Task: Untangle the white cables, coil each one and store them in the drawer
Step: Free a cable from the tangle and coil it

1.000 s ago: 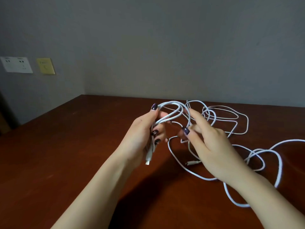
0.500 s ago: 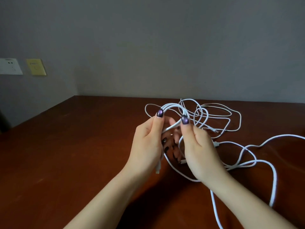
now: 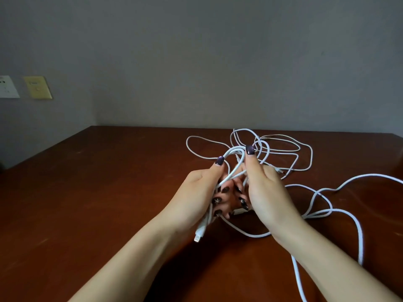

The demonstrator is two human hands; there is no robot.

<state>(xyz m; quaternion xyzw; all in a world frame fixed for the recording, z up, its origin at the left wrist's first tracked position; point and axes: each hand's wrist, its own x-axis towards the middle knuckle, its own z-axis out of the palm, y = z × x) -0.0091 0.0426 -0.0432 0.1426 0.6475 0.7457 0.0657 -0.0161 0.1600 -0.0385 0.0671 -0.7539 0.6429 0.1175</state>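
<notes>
Above a brown desk (image 3: pixel 87 192), the left hand (image 3: pixel 194 199) and right hand (image 3: pixel 270 197) both grip a loop (image 3: pixel 234 151) of white cable, fingers (nails painted dark) curled round its strands. A plug (image 3: pixel 198 237) hangs below the left palm. The other cables (image 3: pixel 305 162) lie tangled on the desk, behind and right.

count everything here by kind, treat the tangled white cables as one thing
hands: 2 (left hand, right hand)
wall plates: 2 (white wall plate, yellow wall plate)
table: 1
cable tangle: 1
total: 6
</notes>
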